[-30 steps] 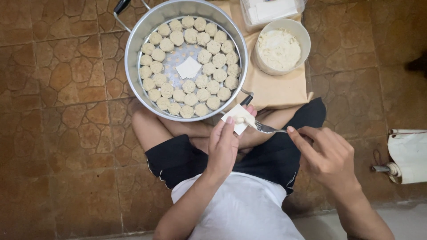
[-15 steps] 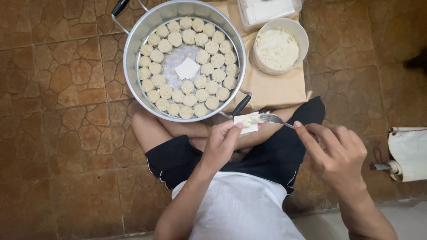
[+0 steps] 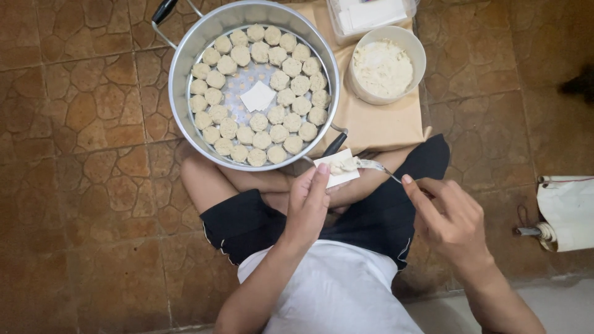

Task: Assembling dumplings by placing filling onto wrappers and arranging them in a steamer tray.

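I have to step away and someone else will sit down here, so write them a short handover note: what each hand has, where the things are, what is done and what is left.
Left hand: holds a square white wrapper flat on the fingers, above the lap.
Right hand: holds a fork, its tip laying pale filling on the wrapper.
Steamer pot on the floor in front: rings of finished dumplings, plus one loose wrapper at the centre.
Bowl of filling and a container of wrappers sit on the brown paper beside the pot.
Done: pot nearly full.
Left: this wrapper is filled but not yet folded; the pot's centre is open.
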